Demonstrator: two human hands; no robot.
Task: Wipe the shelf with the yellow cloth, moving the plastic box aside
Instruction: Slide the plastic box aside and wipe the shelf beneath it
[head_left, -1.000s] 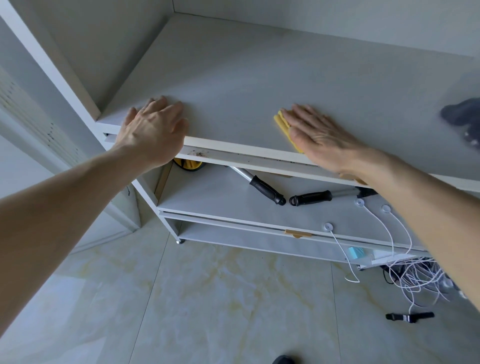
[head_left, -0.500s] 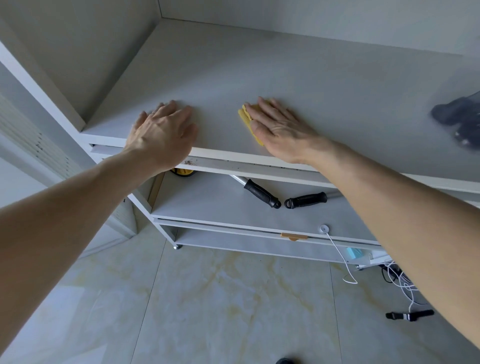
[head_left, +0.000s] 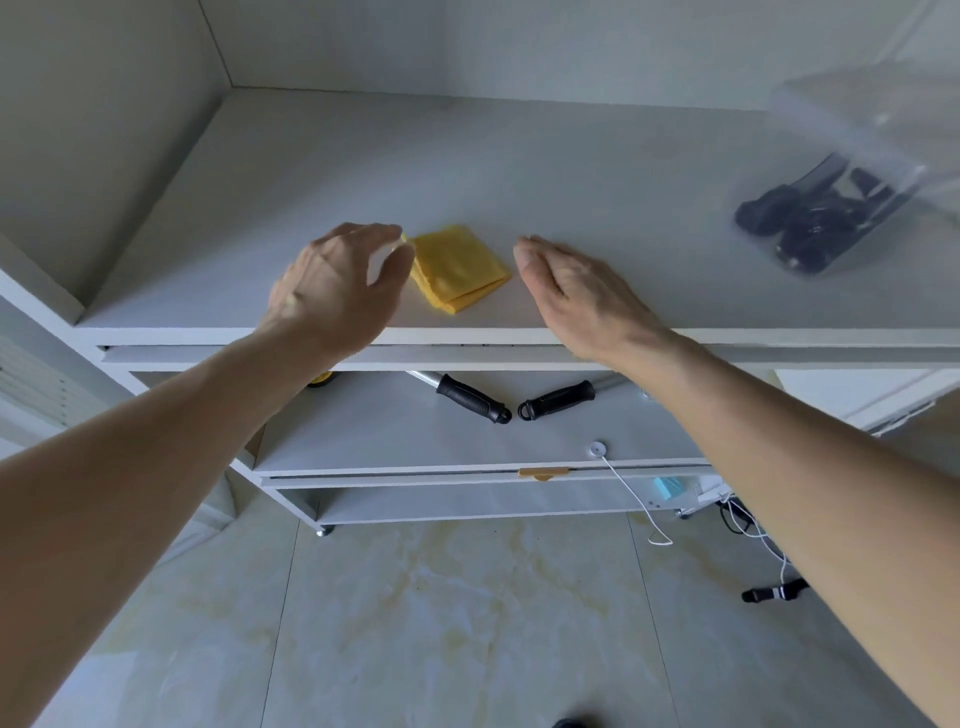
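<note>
A folded yellow cloth (head_left: 457, 267) lies flat on the grey top shelf (head_left: 519, 166), near its front edge. My left hand (head_left: 337, 283) hovers just left of the cloth, fingers curled, fingertips at the cloth's left corner. My right hand (head_left: 576, 293) rests edge-on on the shelf just right of the cloth, fingers together, not touching it. A clear plastic box (head_left: 852, 176) with dark items inside stands at the shelf's far right.
The shelf's left side wall (head_left: 104, 130) and back wall enclose the top shelf. Two black-handled tools (head_left: 514, 402) lie on the lower shelf. White cables (head_left: 748, 525) hang at the lower right. Marbled floor tiles (head_left: 441, 623) lie below.
My right hand has slid off the cloth to the right, leaving it uncovered on the shelf. My left hand has lifted from the shelf's front edge and moved right up to the cloth.
</note>
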